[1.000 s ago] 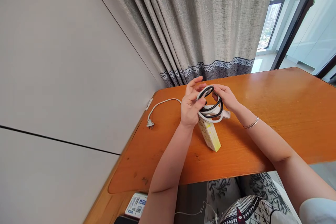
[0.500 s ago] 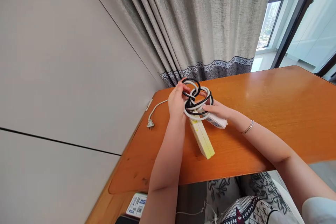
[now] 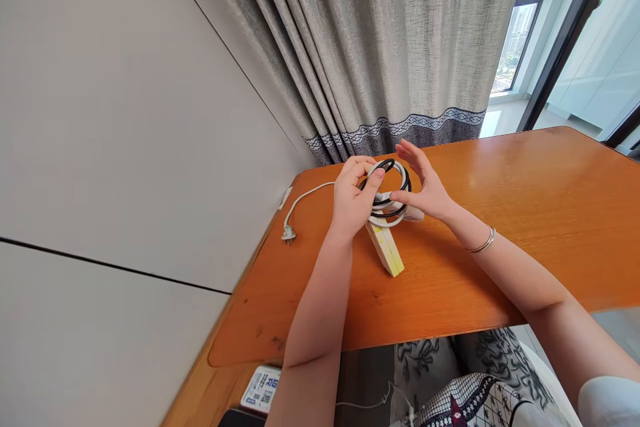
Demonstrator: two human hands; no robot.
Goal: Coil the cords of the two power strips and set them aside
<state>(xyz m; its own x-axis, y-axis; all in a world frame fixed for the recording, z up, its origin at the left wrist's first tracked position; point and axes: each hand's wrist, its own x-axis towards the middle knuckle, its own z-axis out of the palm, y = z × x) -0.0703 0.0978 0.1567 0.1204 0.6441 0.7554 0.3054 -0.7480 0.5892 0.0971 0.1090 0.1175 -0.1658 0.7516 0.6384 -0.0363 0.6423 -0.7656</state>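
Note:
A bundle of coiled black and white cables hangs over the table, and my left hand is closed on its left side, thumb over the loops. On the right, my right hand is open, fingers stretched up and apart, its thumb tip at the edge of the coil; whether it touches, I cannot tell. Beneath the coil, a long yellow-and-white block, perhaps a power strip, slants toward me. Part of a white power strip shows under my right hand. A white cord runs left to a plug.
The orange wooden table meets a pale wall panel on the left. Behind it hangs a grey curtain. A small flat white item lies by the wall. Below the left corner is a printed white box.
My right hand has let go of the coil and spread its fingers. My left hand has moved right, gathering the loops into a tighter ring. The yellow block has shifted slightly away from me.

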